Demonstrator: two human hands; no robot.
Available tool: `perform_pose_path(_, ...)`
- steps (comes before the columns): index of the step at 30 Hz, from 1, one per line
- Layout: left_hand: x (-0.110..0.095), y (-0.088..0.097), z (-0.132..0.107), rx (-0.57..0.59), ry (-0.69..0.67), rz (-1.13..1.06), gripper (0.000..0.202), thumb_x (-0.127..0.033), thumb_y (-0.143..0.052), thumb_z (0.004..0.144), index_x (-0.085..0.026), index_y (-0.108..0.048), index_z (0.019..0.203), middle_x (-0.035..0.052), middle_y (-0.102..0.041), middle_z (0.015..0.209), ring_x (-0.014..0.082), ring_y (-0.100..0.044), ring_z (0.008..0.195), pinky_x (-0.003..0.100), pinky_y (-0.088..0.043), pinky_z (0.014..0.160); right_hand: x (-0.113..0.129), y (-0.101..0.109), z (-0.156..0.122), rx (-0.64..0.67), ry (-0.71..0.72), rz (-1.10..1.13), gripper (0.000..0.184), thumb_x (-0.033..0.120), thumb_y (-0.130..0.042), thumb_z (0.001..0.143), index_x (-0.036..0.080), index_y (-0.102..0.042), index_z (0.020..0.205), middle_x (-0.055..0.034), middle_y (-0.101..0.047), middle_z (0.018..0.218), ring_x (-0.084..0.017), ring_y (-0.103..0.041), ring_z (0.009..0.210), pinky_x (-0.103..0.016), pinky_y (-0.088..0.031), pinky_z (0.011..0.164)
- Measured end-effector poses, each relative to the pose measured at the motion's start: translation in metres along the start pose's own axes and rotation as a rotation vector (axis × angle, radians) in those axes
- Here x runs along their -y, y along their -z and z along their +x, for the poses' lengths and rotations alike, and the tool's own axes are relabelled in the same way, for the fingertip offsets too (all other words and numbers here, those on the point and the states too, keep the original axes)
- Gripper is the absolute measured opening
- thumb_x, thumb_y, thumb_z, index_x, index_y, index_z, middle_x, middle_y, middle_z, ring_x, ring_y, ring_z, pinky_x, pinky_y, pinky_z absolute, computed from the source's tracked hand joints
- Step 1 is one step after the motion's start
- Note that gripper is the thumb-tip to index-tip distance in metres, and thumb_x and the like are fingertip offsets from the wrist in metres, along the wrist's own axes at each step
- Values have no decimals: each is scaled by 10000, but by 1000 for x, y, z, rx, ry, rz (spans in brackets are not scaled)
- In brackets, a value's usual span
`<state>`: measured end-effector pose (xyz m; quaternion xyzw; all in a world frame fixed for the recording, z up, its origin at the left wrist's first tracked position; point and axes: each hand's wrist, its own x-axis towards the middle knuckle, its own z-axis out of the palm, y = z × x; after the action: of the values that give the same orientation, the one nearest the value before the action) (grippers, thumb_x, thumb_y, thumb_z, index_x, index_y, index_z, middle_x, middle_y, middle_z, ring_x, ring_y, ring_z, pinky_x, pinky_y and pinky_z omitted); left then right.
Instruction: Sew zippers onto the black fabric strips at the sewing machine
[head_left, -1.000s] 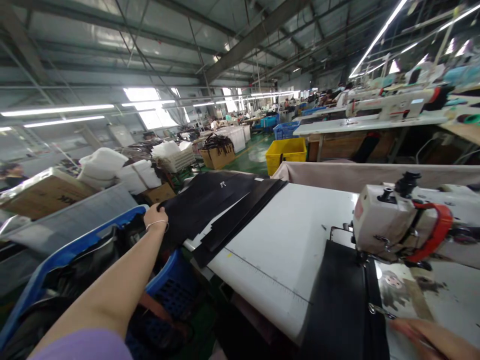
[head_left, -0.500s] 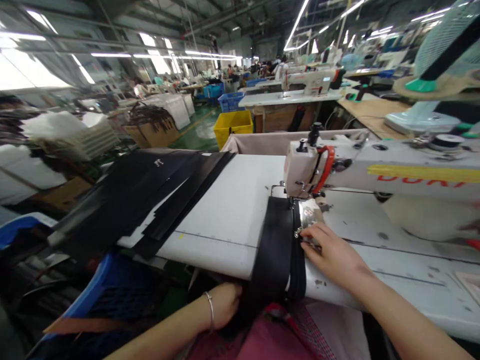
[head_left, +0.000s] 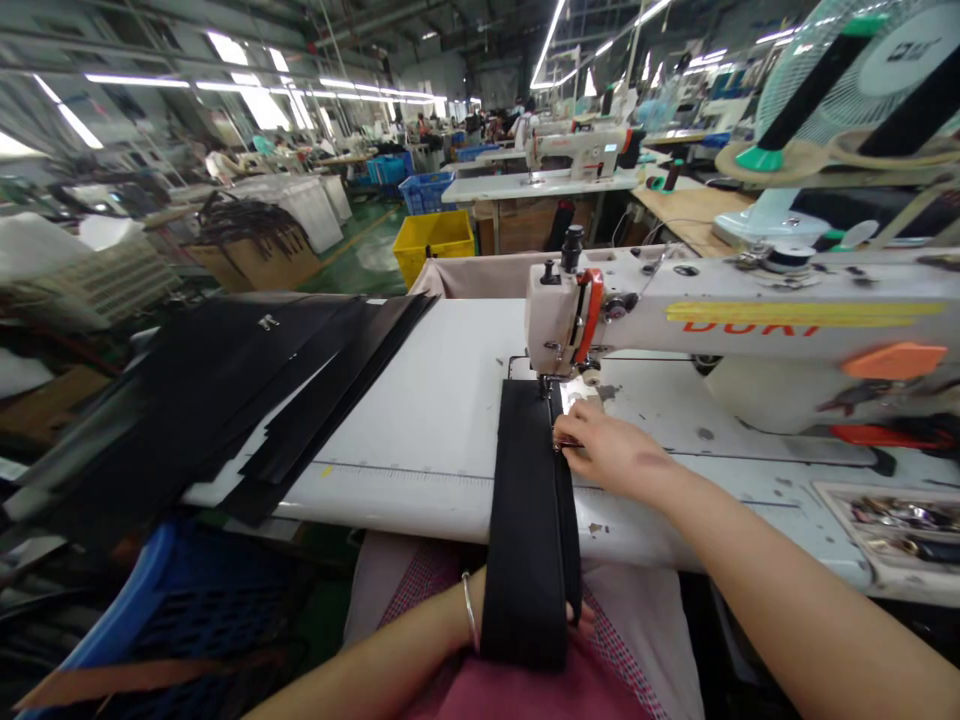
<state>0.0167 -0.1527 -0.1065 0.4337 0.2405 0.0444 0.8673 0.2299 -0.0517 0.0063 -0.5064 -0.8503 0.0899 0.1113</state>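
Okay so the right hand's (head_left: 611,455) fingers are pinched on what looks like a small metal pull (head_left: 556,446) at the edge of a black strip (head_left: 529,520), just in front of the needle. Left hand (head_left: 580,618) is behind the strip's low end, mostly hidden, so can't tell if it's gripping. The strip runs from the sewing machine's (head_left: 720,300) foot over the white surface's (head_left: 427,410) front edge, toward the lap. Black sheets (head_left: 240,365) lie off to the left, blue basket (head_left: 180,580) below.

A long, smooth black panel (head_left: 525,520) lies flat beneath the sewing machine (head_left: 555,330), draping over the tabletop's (head_left: 435,400) front edge, a narrow black strip (head_left: 572,530) along its right side.
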Motion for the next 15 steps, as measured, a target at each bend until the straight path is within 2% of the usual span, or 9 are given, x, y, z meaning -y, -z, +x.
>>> perform_pose_path(3,9,2,-2,-10,58,-140,532,-513,-653,761,-125,-643,1124,148,-543,1300,307,-461,1261,465,-302,1107,1,8,5,35,47,-17,134,188,-536,810,230,-555,936,-22,-528,990,-139,-551,720,-268,-385,611)
perform_pose_path(6,11,2,-6,-15,82,-205,466,-453,-681,747,-128,-658,1079,141,-540,1306,294,-470,1253,441,-301,1108,2,11,7,49,88,-27,247,171,-523,808,248,-538,1042,-25,-526,1026,-147,-550,752,-272,-380,630)
perform_pose_path(8,11,1,-8,-26,82,-224,387,-381,-702,740,-129,-676,1032,121,-584,1246,269,-482,1234,402,-295,1111,2,12,6,48,97,-36,269,178,-521,808,252,-535,1066,-28,-522,1033,-146,-544,737,-276,-373,622)
perform_pose_path(10,11,-2,-6,-30,89,-233,317,-335,-696,751,-135,-687,998,101,-624,1165,244,-502,1199,372,-311,1096,2,12,6,37,89,-46,209,218,-535,811,231,-547,1019,-36,-521,1005,-150,-533,710,-282,-362,600)
perform_pose_path(15,18,-4,6,23,172,-279,263,-289,-645,765,-122,-673,966,74,-652,958,206,-612,949,373,-436,929,2,12,3,50,127,-25,175,356,-618,809,231,-583,925,-16,-531,1001,-143,-541,733,-266,-372,599)
